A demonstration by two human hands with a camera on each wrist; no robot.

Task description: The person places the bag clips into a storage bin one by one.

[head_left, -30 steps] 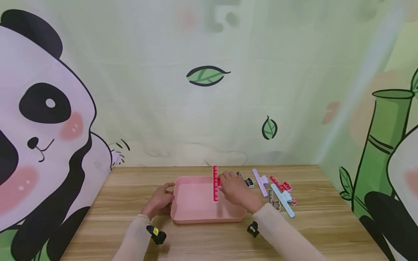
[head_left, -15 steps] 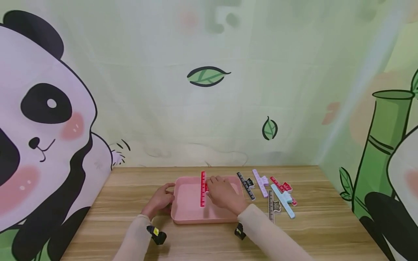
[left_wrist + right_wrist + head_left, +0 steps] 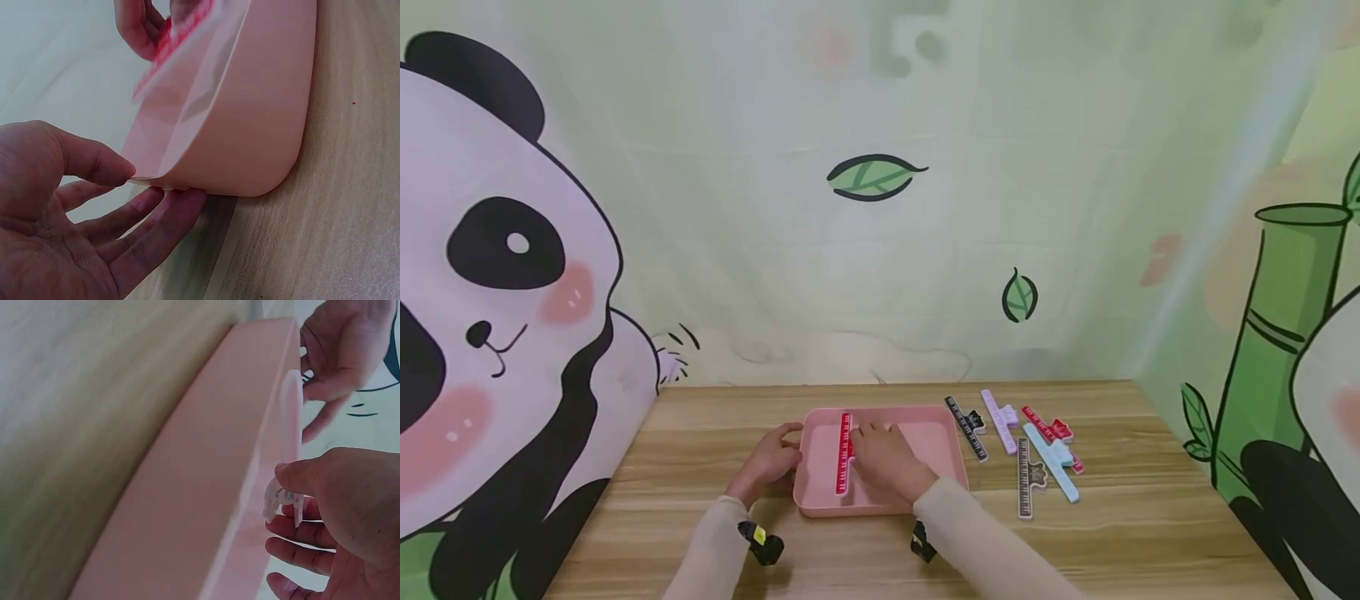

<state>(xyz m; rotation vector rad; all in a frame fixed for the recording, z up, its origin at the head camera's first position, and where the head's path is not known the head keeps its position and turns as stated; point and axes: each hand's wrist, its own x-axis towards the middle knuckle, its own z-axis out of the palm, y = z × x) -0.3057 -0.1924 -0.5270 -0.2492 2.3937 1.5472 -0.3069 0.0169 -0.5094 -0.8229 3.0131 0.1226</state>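
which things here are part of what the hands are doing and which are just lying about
In hand:
red ruler clip, pinched by the right hand
pink tray, steadied by the left hand

Lying about on the table:
black clip
purple clip
blue clip

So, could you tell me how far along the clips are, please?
Done: none lies loose in the tray. In hand: the right hand holds a red clip over it; the left hand steadies the rim. Left: five clips on the table.
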